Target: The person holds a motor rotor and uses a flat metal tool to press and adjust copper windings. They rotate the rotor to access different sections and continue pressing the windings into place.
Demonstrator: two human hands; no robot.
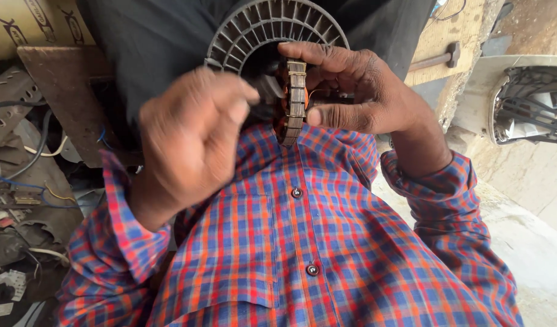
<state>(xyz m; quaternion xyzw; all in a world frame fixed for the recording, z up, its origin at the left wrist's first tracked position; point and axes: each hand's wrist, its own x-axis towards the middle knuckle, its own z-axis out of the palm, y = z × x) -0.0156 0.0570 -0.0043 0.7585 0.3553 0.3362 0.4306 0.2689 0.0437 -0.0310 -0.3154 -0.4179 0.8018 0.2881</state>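
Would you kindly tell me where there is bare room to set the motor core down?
Bare room lies on the pale concrete floor, between the checked sleeve and the grilled cover. The side by the left hand is crowded: a heap of wires and scrap parts. The right hand holds the motor core.

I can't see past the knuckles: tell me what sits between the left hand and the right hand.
In the head view, a laminated motor core stands on edge between the left hand and right hand; the right fingers grip it.

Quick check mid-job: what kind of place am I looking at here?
Probably a small electrical repair workshop: the right hand holds a motor stator against a grey fan housing, loose wires lie left, a hammer behind.
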